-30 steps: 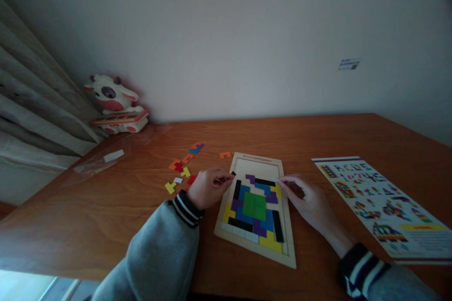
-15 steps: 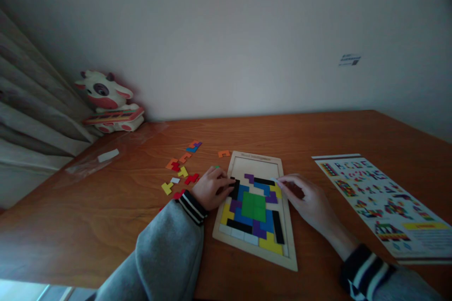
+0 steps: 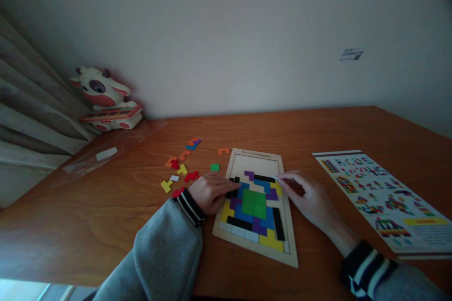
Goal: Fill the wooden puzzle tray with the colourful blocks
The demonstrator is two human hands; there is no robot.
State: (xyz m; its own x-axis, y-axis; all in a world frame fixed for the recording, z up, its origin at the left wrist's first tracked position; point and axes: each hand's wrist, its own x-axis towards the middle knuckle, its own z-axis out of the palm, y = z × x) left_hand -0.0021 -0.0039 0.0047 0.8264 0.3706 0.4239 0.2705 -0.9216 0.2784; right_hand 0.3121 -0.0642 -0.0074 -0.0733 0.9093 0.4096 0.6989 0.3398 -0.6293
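Observation:
A wooden puzzle tray (image 3: 290, 244) lies tilted on the table, its lower part filled with coloured pieces around a green block (image 3: 253, 204). My left hand (image 3: 212, 192) rests over the tray's left edge, its index finger stretched onto the black and blue pieces, the other fingers curled. At the tray's right edge, my right hand (image 3: 305, 195) pinches a small white piece (image 3: 275, 178) between thumb and index finger, beside a black bar (image 3: 264, 178). The upper end of the tray's recess shows bare wood.
Loose red, yellow and orange pieces lie left of the tray, with a green square (image 3: 215, 167) nearer it. A printed pattern sheet (image 3: 384, 197) lies at right. A cow toy (image 3: 106, 99) stands at the back left.
My left hand has shifted slightly down, its index finger now extended onto the pieces, and the green square beyond it has come into view. My right hand keeps its pinch in nearly the same place.

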